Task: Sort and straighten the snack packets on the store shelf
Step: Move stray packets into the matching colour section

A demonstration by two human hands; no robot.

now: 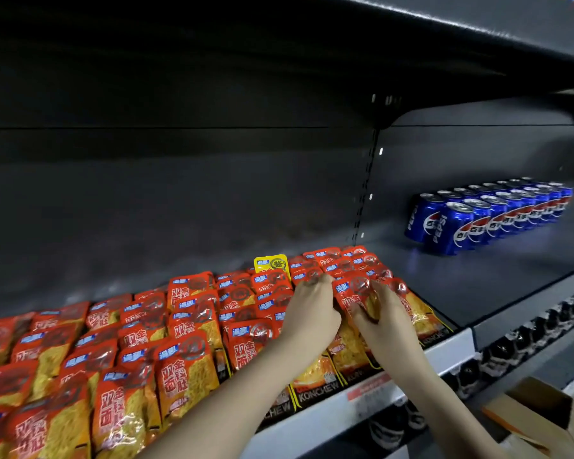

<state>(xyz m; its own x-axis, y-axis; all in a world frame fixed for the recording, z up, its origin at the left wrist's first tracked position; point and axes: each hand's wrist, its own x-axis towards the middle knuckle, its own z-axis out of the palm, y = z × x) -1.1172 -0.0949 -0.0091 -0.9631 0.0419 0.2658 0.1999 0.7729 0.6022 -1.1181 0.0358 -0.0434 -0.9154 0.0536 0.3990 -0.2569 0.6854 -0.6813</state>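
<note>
Dark shelf, red snack packets

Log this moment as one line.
phase: straightening right-end rows | left hand: grips red packets | right hand: pinches red packet | stray: yellow packet at back | nearby: Pepsi cans

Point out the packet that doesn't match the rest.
The yellow packet at the back, just beyond the left hand; all others are red packets.

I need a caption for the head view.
Left hand and right hand hold red packets on shelf near cans.
</note>
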